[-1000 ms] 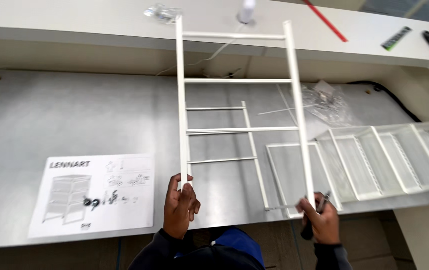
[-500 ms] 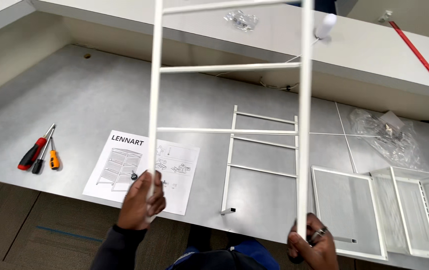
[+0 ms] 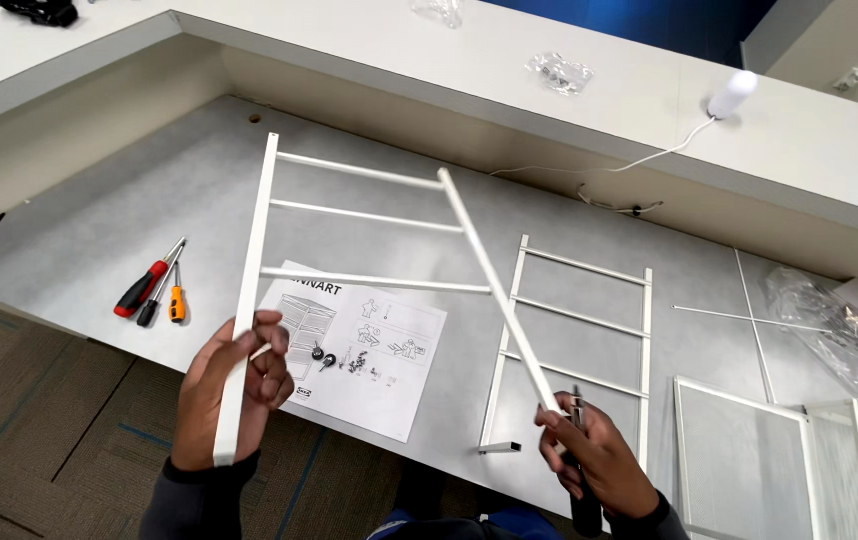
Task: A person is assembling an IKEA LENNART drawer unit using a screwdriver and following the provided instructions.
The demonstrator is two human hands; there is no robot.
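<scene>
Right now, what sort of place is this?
Probably an office or workshop used for furniture assembly: a long grey worktop, a white metal ladder-shaped frame, a printed instruction sheet and red-handled screwdrivers.

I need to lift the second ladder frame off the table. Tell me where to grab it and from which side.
Probably grip the flat white ladder frame by its two long side rails, about midway, coming from above at the near table edge. It lies flat, rungs crossing between the rails, so the rails offer straight parallel grips. Its near left foot sits close to the right hand.

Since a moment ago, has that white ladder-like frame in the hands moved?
Yes. The white frame stood upright above the grey table; now it tilts over the instruction sheet, its top swung leftward.
</scene>
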